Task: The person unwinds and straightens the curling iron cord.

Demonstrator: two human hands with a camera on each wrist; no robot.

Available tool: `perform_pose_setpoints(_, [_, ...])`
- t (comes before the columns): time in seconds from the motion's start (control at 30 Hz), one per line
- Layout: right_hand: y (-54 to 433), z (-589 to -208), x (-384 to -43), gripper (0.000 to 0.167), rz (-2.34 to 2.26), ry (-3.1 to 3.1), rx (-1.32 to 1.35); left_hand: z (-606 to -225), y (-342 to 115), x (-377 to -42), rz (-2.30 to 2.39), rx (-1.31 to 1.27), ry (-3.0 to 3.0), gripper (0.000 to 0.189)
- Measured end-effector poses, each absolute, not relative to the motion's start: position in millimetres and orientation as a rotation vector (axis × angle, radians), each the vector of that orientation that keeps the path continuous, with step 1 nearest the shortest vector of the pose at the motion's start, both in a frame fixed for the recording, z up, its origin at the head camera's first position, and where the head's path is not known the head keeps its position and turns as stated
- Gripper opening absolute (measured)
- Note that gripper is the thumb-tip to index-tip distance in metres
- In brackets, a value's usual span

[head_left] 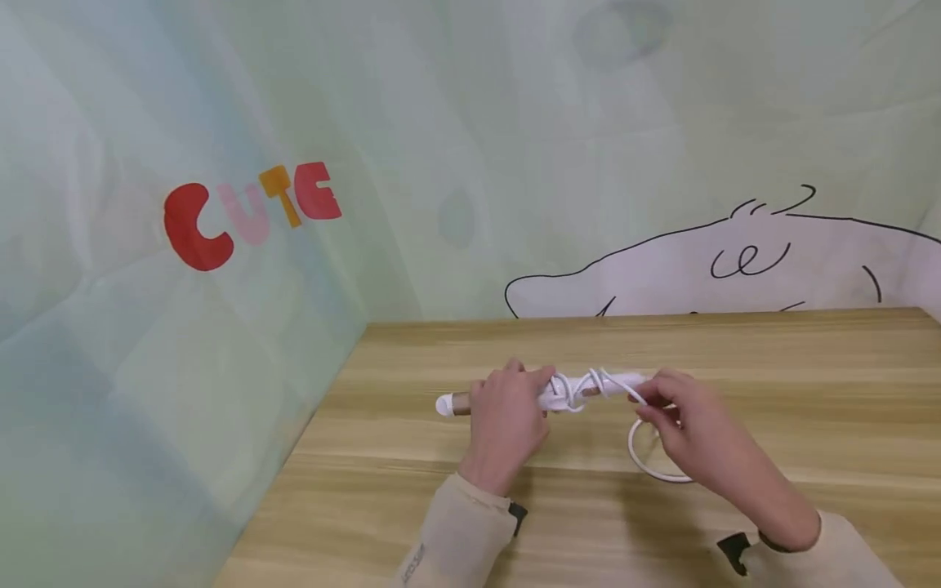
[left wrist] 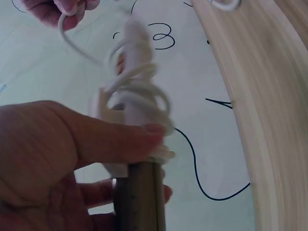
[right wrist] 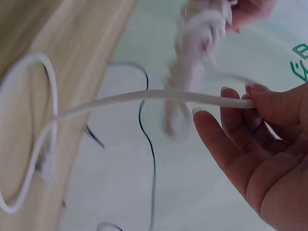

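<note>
A white-handled curling iron with a brown metallic barrel and a white tip is held crosswise over the table. My left hand grips it where barrel and handle meet, thumb lying across the front in the left wrist view. Several turns of white cord wind loosely round the handle. From the handle's far end, the cord runs to my right hand, which pinches it between thumb and fingers. Past those fingers the cord hangs in a loop, with a blurred whitish piece near it.
Beneath both hands is a wood-grain table. Pale fabric with a line drawing stands behind it, and more fabric with coloured letters is on the left. Cream sleeves cover both forearms.
</note>
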State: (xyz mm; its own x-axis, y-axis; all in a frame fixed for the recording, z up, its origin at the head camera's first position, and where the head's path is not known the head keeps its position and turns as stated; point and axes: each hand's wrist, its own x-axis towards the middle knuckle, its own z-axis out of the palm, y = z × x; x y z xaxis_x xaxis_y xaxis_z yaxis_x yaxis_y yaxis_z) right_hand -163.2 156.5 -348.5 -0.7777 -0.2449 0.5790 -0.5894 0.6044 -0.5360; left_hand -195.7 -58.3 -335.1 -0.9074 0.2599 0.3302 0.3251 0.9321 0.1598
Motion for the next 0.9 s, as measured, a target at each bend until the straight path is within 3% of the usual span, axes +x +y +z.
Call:
perform_pose_setpoints(0.13, [170.2,-345.4,-167.5,0.024,0.715,-2.28,0.724,-333.3,-62.6,-195.5,-0.173,-0.523,-2.879,0.052])
perform_pose_setpoints(0.33, [199.1,-343.9,-176.0,0.027,0.552,-2.219,0.729,-333.0,-68.1,-194.1,-0.196,-0.897,-2.94,0.047])
perform_pose_setpoints(0.5, [225.0,-347.4,-184.7,0.028,0.548,-2.21,0.654,-329.6,-77.6,-198.4,-0.426,-1.097,-2.973,0.045])
perform_pose_setpoints(0.67, [230.0,-358.8,-189.6,0.018,0.582,-2.393,0.584,-324.2,-89.2,-203.4,-0.828,-1.27,-2.908,0.047])
perform_pose_setpoints(0.9, [190.6,-380.3,-190.4,0.011,0.678,-2.677,0.675,-312.6,-88.7,-202.6,-1.251,-1.144,-2.721,0.043])
